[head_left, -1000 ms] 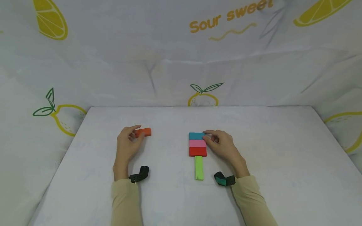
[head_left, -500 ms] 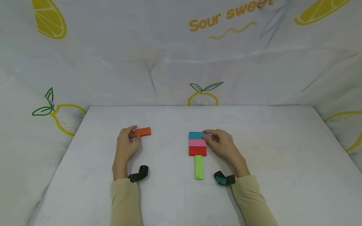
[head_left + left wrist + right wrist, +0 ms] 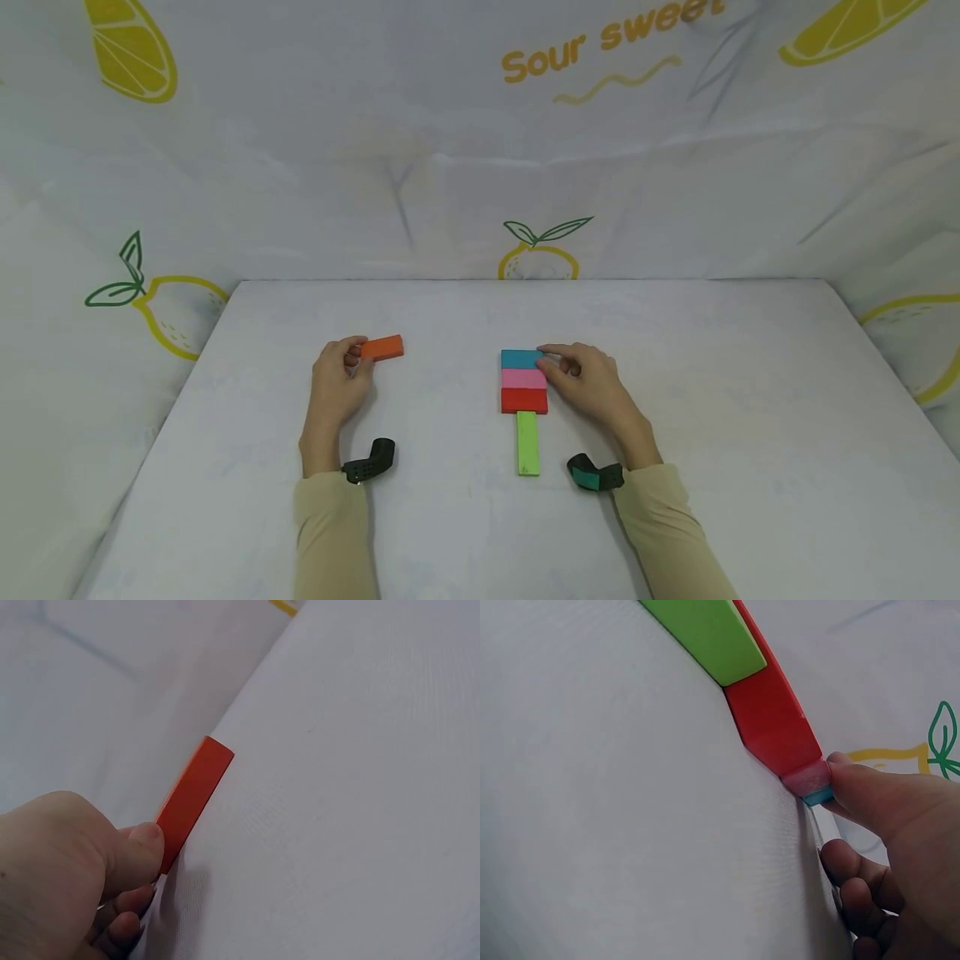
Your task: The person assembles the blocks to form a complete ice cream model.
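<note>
My left hand [image 3: 339, 379] pinches the left end of an orange rectangular block [image 3: 382, 347] between thumb and fingers; in the left wrist view the block [image 3: 193, 799] slants up from the thumb. At centre, a blue block [image 3: 519, 359], a pink block [image 3: 523, 379] and a red block [image 3: 524, 402] lie edge to edge. A light green block [image 3: 528, 443] runs lengthwise toward me from the red one's near side. The right hand [image 3: 592, 387] holds the blue block's right end, thumb at the near corner and index finger at the far corner.
Everything lies on a white-covered table [image 3: 450, 517]. Behind it hangs a white cloth [image 3: 315, 167] printed with lemons and lettering. Each wrist wears a black camera mount, one at the left wrist [image 3: 371, 462] and one at the right [image 3: 595, 473].
The left fingers have drawn back to the orange block's left end, so more of it shows. It has tilted slightly and shifted a little right and away. The right hand stays put.
</note>
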### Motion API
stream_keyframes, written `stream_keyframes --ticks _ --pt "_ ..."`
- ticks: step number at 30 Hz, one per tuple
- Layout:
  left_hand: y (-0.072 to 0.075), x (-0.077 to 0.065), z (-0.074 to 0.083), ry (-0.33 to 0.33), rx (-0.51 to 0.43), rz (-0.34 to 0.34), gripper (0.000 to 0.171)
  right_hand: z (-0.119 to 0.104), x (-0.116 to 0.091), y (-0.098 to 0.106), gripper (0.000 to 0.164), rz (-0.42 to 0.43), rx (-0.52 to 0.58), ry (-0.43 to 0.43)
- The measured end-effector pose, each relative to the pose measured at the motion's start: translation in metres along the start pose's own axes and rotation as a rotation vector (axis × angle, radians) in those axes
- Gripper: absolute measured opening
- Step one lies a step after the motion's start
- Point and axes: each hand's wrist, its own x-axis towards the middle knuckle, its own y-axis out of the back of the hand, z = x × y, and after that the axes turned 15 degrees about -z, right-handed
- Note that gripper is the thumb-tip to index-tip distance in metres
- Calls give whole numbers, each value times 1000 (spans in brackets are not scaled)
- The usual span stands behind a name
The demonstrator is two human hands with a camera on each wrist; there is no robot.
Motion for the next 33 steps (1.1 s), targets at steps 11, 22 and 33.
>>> stream_keyframes --ticks 11,22,33 --pt "-7 3 4 -41 3 -15 34 1 1 1 34 -10 1 2" --pt "-16 6 11 -93 0 -23 33 2 1 0 33 -7 6 8" --pt "-24 10 16 -139 9 -12 32 2 2 1 34 -11 1 -2"
